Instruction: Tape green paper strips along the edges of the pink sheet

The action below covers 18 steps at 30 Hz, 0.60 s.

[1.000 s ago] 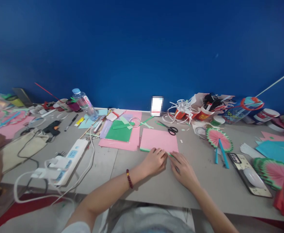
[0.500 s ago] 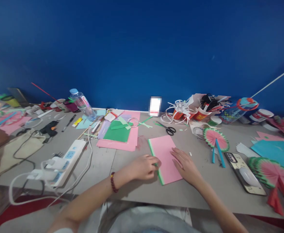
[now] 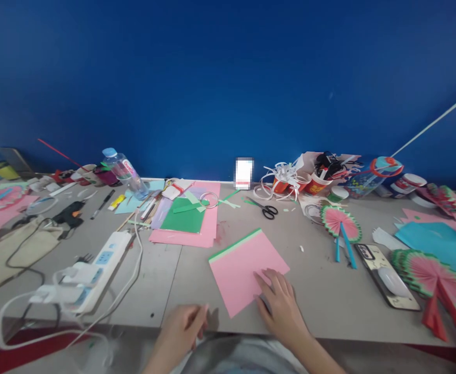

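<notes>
On pink paper (image 3: 240, 266), right hand (image 3: 280, 306) lies flat (left hand (image 3: 183, 330) half-curled beside).

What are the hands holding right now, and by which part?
Nothing is visibly gripped. The right hand lies flat on the pink sheet, pressing its near right part. The left hand is curled beside the near corner; contact cannot be told.

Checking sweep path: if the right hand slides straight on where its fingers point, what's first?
The right hand rests on the pink sheet, so it would cross that toward its green edge; beyond, probably the pink paper stack, depth unclear.
</notes>
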Available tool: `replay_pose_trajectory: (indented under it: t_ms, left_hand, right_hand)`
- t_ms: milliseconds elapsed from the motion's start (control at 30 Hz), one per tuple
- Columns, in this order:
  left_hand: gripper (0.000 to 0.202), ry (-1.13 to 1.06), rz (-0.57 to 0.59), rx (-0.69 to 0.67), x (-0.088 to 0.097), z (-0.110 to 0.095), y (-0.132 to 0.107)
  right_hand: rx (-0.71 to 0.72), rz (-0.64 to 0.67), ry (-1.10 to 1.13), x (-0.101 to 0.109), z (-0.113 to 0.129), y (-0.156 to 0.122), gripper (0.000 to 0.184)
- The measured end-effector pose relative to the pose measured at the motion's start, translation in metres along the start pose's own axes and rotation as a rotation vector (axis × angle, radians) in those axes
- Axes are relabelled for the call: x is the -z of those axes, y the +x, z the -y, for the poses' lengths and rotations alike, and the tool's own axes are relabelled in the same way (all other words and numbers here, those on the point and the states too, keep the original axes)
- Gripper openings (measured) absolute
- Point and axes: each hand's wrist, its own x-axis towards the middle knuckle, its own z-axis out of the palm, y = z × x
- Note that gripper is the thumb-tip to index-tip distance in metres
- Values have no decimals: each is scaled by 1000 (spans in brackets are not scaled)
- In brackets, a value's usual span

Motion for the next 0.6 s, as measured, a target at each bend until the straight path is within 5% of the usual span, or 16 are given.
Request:
replay_pose_trajectory:
  t_ms: [200,367,600]
  left_hand:
    - [67,-179,49,204,-23,18,-25]
    - [65,-156,20,68,-25,5,-27]
    - [45,-21,-236,-101,-3,-21,1]
  right_hand:
    - [108,28,85,2,19,-23,50]
    - [206,66,125,3,29,-32,46]
    - [172,145,174,7,26,-24,45]
